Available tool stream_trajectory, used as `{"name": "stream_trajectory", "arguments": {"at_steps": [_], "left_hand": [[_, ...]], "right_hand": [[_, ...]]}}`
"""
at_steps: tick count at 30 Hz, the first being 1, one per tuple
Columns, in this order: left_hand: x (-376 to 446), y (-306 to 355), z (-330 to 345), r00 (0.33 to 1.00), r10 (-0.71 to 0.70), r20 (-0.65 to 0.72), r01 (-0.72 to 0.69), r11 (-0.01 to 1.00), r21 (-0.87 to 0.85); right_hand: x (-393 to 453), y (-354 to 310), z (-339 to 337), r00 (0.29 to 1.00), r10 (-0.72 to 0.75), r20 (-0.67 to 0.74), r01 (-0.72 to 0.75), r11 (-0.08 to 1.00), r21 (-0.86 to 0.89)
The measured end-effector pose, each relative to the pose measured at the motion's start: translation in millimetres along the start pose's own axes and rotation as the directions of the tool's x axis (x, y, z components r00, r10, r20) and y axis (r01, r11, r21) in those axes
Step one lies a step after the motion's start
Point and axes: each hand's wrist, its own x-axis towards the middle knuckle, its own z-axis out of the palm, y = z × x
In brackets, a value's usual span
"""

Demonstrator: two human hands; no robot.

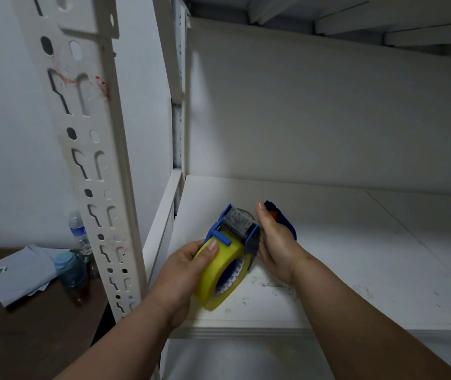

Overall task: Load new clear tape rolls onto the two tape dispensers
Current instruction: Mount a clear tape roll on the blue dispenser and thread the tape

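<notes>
Hands first: the left hand (188, 272) is wrapped around the yellow tape roll (219, 272) sitting in the blue dispenser (235, 229), just above the white shelf (356, 270). The right hand (273, 242) lies flat against the dispenser's side. A second dispenser (282, 218) peeks out behind. If the roll twists, it might pop off or the tape could stick to itself.

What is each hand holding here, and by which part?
Left hand grips the tape dispenser by its yellow rounded body. Right hand presses against the dispenser's blue side plate; a firm grip cannot be told.
</notes>
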Motion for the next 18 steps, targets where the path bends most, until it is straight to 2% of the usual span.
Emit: {"name": "stream_trajectory", "arguments": {"at_steps": [4, 7, 13, 18], "left_hand": [[4.3, 2.9, -5.1, 0.999, -0.026, -0.038, 0.024, 0.999, -0.039], [8.0, 3.9, -7.3, 0.998, -0.041, -0.038, 0.04, 0.999, -0.029], [4.5, 2.0, 2.6, 1.0, -0.002, 0.0, 0.002, 0.998, 0.058], [2.1, 6.2, 5.5, 0.998, -0.015, -0.057, 0.016, 1.0, 0.013]], "right_hand": [[-7.2, 8.4, -14.2, 0.993, 0.073, 0.088, -0.059, 0.986, -0.156], [-2.8, -2.5, -15.2, 0.999, 0.032, 0.011, -0.028, 0.962, -0.271], [-0.1, -7.6, 0.1, 0.999, -0.05, -0.01, 0.049, 0.99, -0.129], [-7.3, 14.6, -20.9, 0.991, 0.11, 0.083, -0.098, 0.986, -0.134]]}}
